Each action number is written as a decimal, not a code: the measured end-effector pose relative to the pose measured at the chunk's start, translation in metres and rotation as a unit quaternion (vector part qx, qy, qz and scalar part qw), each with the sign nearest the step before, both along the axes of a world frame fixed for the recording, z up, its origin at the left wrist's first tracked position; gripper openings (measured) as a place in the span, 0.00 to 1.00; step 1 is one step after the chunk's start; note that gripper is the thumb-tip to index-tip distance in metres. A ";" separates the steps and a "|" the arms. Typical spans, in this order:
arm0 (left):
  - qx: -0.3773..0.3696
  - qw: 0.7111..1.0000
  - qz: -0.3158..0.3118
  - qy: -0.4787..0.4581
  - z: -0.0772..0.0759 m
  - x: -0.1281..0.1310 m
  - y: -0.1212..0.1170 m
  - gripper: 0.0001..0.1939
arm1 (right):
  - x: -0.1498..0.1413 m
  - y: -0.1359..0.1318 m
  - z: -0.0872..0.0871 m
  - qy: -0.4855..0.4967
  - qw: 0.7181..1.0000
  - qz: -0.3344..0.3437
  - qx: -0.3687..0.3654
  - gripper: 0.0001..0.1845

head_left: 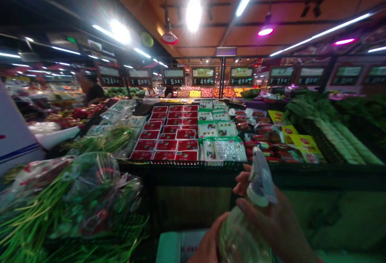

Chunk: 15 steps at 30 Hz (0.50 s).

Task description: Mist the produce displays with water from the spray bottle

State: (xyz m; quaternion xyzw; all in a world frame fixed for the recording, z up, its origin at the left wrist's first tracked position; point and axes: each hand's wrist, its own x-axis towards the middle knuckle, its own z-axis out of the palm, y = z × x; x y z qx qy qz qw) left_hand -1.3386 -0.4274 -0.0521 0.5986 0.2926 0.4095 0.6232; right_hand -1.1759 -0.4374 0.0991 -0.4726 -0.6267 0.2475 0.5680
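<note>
A clear spray bottle point(241, 235) with a white and grey trigger head point(261, 176) stands between my hands at the lower right, its nozzle upward. My right hand point(271, 214) is wrapped round the neck just under the trigger head, fingers curled at the far side. Against the lower left of the bottle's body presses my left hand point(209, 241); its fingers are mostly hidden behind the bottle. Beyond the bottle, packaged goods lie on a display shelf, with red boxes point(167, 145) and green-white packs point(224, 148) nearest.
Bagged leafy greens point(87, 202) and long green stalks point(33, 206) pile up at the lower left. A dark shelf edge point(181, 165) runs across the front. Long leafy vegetables point(340, 134) lie at right. Price signs point(203, 77) hang above. A person point(93, 88) stands far left.
</note>
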 end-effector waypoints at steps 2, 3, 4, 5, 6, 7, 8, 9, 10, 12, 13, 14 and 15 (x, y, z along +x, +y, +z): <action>-0.012 0.999 0.033 -0.012 -0.006 -0.002 0.012 0.54 | -0.006 0.013 0.007 -0.003 1.000 0.008 0.000 0.23; -0.020 0.999 0.044 -0.019 -0.008 -0.003 0.019 0.51 | -0.009 0.021 0.009 -0.005 1.000 0.010 0.003 0.22; -0.031 0.998 0.058 -0.024 -0.010 -0.005 0.026 0.47 | -0.011 0.029 0.010 -0.005 1.000 0.009 0.007 0.22; -0.045 0.996 0.071 -0.023 -0.011 -0.006 0.034 0.44 | -0.014 0.037 0.010 -0.004 1.000 0.007 0.011 0.21; -0.059 0.994 0.085 -0.025 -0.013 -0.007 0.042 0.42 | -0.016 0.046 0.009 -0.003 1.000 0.008 0.015 0.20; -0.072 0.992 0.100 -0.026 -0.014 -0.009 0.050 0.40 | -0.018 0.055 0.008 -0.004 1.000 0.016 0.016 0.19; -0.081 0.990 0.110 -0.030 -0.015 -0.010 0.057 0.38 | -0.021 0.063 0.008 -0.005 0.999 0.030 0.016 0.18; -0.085 0.989 0.113 -0.037 -0.016 -0.011 0.064 0.36 | -0.023 0.070 0.008 -0.004 0.999 0.046 0.016 0.17; -0.085 0.989 0.107 -0.048 -0.016 -0.012 0.069 0.35 | -0.026 0.076 0.009 -0.003 0.998 0.061 0.016 0.17; -0.079 0.992 0.083 -0.062 -0.013 -0.014 0.076 0.35 | -0.032 0.085 0.012 -0.001 0.997 0.074 0.017 0.17; -0.072 0.992 0.079 -0.061 -0.011 -0.015 0.079 0.35 | -0.035 0.088 0.015 -0.001 0.997 0.075 0.018 0.16; -0.066 0.992 0.086 -0.059 -0.008 -0.016 0.080 0.35 | -0.037 0.090 0.018 -0.001 0.997 0.078 0.021 0.16; -0.062 0.991 0.101 -0.058 -0.006 -0.016 0.081 0.36 | -0.039 0.093 0.021 -0.004 0.996 0.087 0.022 0.15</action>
